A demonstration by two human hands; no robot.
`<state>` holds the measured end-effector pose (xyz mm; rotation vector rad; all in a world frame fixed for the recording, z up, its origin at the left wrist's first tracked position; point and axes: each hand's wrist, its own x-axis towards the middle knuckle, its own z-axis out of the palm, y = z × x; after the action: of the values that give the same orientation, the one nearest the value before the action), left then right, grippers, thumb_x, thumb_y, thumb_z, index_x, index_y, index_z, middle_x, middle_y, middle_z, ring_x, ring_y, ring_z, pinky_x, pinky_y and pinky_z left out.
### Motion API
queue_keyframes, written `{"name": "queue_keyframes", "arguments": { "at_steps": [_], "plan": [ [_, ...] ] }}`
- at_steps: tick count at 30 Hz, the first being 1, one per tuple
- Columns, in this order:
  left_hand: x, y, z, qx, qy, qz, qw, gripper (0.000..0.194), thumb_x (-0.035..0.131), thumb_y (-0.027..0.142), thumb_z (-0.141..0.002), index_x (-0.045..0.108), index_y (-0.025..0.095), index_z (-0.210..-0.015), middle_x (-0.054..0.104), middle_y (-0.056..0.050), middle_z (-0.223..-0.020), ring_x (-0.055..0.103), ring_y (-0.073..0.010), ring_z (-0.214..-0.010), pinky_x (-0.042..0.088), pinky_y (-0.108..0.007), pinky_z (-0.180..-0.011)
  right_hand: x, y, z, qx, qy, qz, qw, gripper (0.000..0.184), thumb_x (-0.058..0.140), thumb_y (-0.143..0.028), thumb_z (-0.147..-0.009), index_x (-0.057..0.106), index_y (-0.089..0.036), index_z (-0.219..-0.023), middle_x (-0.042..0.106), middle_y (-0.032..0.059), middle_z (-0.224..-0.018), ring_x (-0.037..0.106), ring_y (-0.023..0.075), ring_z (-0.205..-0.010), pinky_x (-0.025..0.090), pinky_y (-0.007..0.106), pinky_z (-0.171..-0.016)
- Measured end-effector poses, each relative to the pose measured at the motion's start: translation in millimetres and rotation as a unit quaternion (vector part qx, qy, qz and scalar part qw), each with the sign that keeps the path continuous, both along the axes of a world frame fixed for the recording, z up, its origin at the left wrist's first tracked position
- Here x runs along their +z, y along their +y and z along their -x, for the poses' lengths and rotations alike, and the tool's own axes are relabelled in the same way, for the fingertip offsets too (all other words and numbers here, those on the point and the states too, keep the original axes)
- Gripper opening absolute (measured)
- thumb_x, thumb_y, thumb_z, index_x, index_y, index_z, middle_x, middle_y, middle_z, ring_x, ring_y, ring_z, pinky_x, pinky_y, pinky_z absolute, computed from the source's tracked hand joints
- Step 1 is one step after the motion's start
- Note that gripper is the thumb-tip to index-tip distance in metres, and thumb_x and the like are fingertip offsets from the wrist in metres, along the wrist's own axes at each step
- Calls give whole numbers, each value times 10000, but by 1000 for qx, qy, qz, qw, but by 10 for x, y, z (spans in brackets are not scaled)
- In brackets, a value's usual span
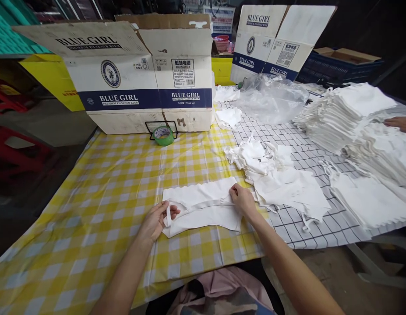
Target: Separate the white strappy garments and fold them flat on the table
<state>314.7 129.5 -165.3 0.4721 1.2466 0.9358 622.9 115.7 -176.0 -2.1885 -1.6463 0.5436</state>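
A white strapped garment (203,199), which looks like a camisole or bra top, lies spread on the yellow checked tablecloth in front of me. At its left end my left hand (158,217) pinches a narrow white strap between thumb and forefinger, the other fingers curled behind it. My right hand (242,199) is closed on the upper right corner, fingertips pressed together on the fabric. A loose heap of similar white garments (281,179) lies just right of my right hand.
Folded white garments (340,113) are stacked at the right, where another person's hand (400,124) rests. Open cartons (130,78) stand at the back, with green tape (163,136) before one. Clear plastic bags (271,98) lie behind the heap. Red stools (19,148) stand left.
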Motion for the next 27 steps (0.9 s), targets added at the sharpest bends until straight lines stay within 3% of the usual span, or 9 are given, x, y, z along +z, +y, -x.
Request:
{"name": "queue_keyframes", "arguments": {
  "at_steps": [5, 11, 14, 17, 20, 23, 27],
  "plan": [
    [-4, -27, 118, 14, -28, 27, 999, 80, 615, 133, -763, 595, 95, -831, 677, -82, -740, 667, -164, -706, 546, -240, -602, 25, -12, 5, -4, 9, -1, 1000, 213, 424, -284, -863, 610, -182, -857, 632, 48, -764, 527, 158, -701, 290, 243, -591],
    [249, -201, 344, 3, -102, 15, 995, 37, 593, 158, -789, 608, 127, -779, 550, 16, -562, 614, -130, -622, 543, -288, -695, 14, -9, -46, -30, 59, -25, 997, 194, 460, -305, -813, 606, -180, -785, 614, 36, -713, 519, 157, -677, 311, 248, -592],
    [367, -388, 404, -10, -151, 1, 988, 68, 589, 195, -797, 617, 134, -805, 485, 34, -524, 565, -122, -599, 531, -315, -726, 74, -45, -100, -39, 172, -10, 984, 197, 503, -361, -780, 591, -185, -798, 548, -4, -592, 480, 138, -558, 317, 246, -536],
    [413, -611, 381, -5, -175, 19, 984, 98, 592, 199, -793, 625, 138, -863, 488, 23, -553, 593, -166, -732, 511, -342, -792, 236, -167, -152, -27, 364, 40, 930, 288, 545, -445, -767, 561, -188, -894, 442, -54, -504, 396, 108, -445, 302, 233, -460],
    [384, -794, 320, -2, -195, 45, 980, 88, 563, 212, -817, 618, 161, -861, 501, 15, -600, 586, -161, -765, 497, -330, -797, 423, -347, -213, -26, 501, 53, 863, 364, 592, -476, -757, 544, -184, -969, 418, -60, -537, 381, 89, -461, 306, 222, -455],
    [317, -868, 287, 9, -204, 50, 978, 82, 540, 202, -833, 608, 177, -872, 504, 20, -636, 548, -114, -677, 499, -289, -735, 518, -492, -293, -45, 569, 45, 820, 361, 630, -444, -755, 552, -184, -993, 406, -54, -571, 367, 77, -484, 290, 212, -451],
    [280, -819, 292, 51, -214, 21, 975, 94, 545, 139, -819, 593, 187, -884, 492, 28, -673, 524, -91, -672, 498, -268, -713, 506, -556, -379, -81, 614, 29, 785, 325, 670, -383, -738, 572, -195, -985, 435, -43, -623, 346, 58, -478, 271, 204, -434]
  ]
}}
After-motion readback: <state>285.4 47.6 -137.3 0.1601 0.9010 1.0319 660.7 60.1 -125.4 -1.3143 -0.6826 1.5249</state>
